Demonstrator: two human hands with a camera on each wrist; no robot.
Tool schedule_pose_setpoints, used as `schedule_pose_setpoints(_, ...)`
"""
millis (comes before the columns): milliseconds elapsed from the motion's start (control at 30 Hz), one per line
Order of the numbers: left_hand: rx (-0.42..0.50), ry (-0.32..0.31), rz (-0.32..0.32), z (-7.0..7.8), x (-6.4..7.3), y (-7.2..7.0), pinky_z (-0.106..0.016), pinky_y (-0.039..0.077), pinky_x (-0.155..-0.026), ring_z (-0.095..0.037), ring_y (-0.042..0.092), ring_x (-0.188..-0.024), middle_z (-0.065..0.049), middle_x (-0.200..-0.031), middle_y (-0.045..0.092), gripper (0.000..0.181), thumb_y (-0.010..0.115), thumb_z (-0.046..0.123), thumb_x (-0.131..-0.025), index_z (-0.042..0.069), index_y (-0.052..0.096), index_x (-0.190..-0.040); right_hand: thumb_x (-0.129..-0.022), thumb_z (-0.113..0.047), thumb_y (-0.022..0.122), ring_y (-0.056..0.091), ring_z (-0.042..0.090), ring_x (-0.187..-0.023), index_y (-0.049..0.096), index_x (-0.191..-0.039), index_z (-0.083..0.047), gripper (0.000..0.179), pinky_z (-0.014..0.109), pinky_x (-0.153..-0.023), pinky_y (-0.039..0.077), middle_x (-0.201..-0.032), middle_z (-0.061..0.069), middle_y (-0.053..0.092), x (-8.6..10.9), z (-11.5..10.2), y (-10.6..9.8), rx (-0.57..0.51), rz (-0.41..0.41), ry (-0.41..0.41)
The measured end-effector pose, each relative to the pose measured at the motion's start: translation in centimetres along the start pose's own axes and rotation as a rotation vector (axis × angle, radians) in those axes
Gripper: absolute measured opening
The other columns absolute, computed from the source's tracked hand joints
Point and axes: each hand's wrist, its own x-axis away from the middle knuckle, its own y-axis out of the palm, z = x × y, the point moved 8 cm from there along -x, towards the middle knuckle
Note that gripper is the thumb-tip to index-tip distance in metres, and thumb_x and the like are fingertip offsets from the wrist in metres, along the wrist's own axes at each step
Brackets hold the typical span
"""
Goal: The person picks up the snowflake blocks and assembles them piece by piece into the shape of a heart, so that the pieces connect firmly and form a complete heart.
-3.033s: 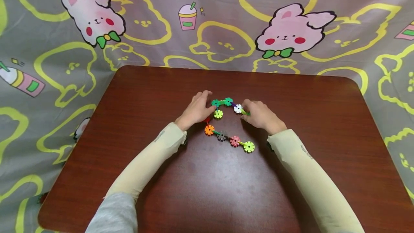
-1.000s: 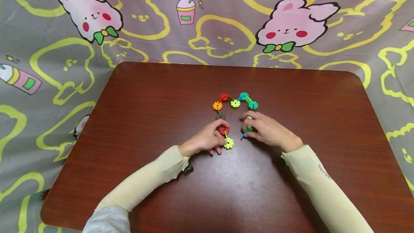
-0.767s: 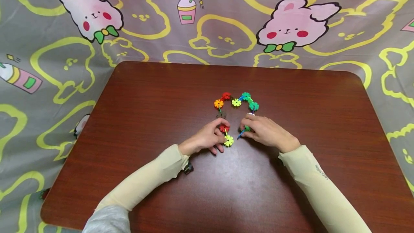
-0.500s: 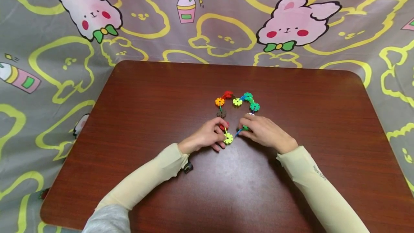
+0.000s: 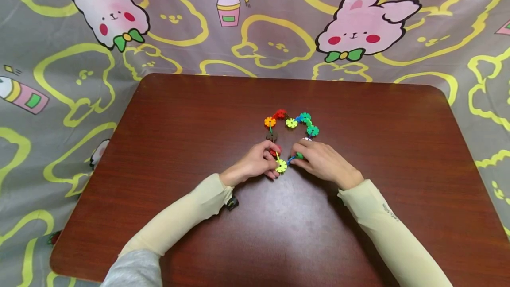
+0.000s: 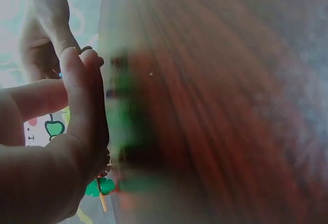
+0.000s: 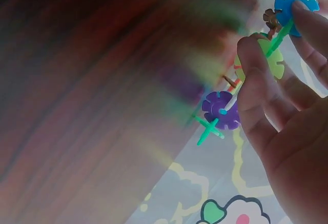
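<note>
A chain of plastic snowflake discs, slotted edge to edge, curves round on the table in the head view. My left hand (image 5: 255, 160) pinches the yellow-green disc (image 5: 281, 166) at one end, with its fingers over a red disc (image 5: 275, 150). From the right, my right hand (image 5: 324, 160) holds the other end, a blue disc (image 7: 285, 6) slotted to a green disc (image 5: 299, 156). The blue disc's edge meets the yellow-green disc's rim. In the right wrist view a purple disc (image 7: 212, 106) hangs farther along. My left fingertips hide part of the left end.
The chain's far part includes an orange disc (image 5: 270, 122), another yellow-green disc (image 5: 291, 123) and a teal disc (image 5: 312, 130). They lie on the brown table (image 5: 191, 118). A patterned cloth (image 5: 275, 8) hangs behind the table's far edge.
Three seconds ago the chain lay with its ends apart and my hands farther back. Since then it has been turned, and within the last second both ends have drawn together between my hands.
</note>
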Motion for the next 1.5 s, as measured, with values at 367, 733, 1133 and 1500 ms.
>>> schedule_pose_setpoints(367, -0.014, -0.005, 0.019, 0.13, -0.03, -0.36, -0.032, 0.06, -0.062, -0.017, 0.067, -0.059, -0.01, -0.077, 0.059, 0.035, 0.057, -0.009, -0.087, -0.003, 0.047, -0.12, -0.091, -0.026, 0.068, 0.053, 0.009, -0.065, 0.059, -0.093, -0.016, 0.014, 0.027, -0.057, 0.047, -0.087, -0.002, 0.058, -0.14, -0.2, -0.04, 0.003, 0.011, 0.0)
schedule_pose_setpoints(733, 0.038, 0.013, 0.017, 0.12, -0.12, -0.44, -0.031, 0.06, -0.065, -0.016, 0.067, -0.06, -0.009, -0.077, 0.06, 0.037, 0.055, -0.011, -0.086, -0.005, 0.046, -0.122, -0.09, -0.023, 0.069, 0.053, 0.01, -0.064, 0.057, -0.091, -0.013, 0.015, 0.025, -0.059, 0.047, -0.084, -0.002, 0.056, -0.02, -0.32, -0.28, -0.018, 0.058, -0.017)
schedule_pose_setpoints(1133, 0.069, 0.023, 0.01, 0.32, -0.13, -0.42, -0.03, 0.06, -0.066, -0.018, 0.068, -0.062, -0.01, -0.079, 0.06, 0.037, 0.055, -0.011, -0.087, -0.005, 0.045, -0.123, -0.09, -0.021, 0.069, 0.053, 0.009, -0.067, 0.056, -0.093, -0.012, 0.016, 0.023, -0.062, 0.047, -0.084, -0.002, 0.056, 0.07, -0.28, -0.32, -0.032, 0.045, -0.002)
schedule_pose_setpoints(1500, 0.085, 0.021, 0.017, 0.47, -0.13, -0.57, -0.029, 0.059, -0.066, -0.017, 0.067, -0.061, -0.01, -0.079, 0.06, 0.039, 0.055, -0.011, -0.087, -0.005, 0.045, -0.124, -0.09, -0.018, 0.068, 0.056, 0.012, -0.069, 0.057, -0.092, -0.01, 0.015, 0.026, -0.063, 0.049, -0.085, 0.0, 0.057, -0.04, -0.57, -0.54, -0.005, 0.086, -0.024)
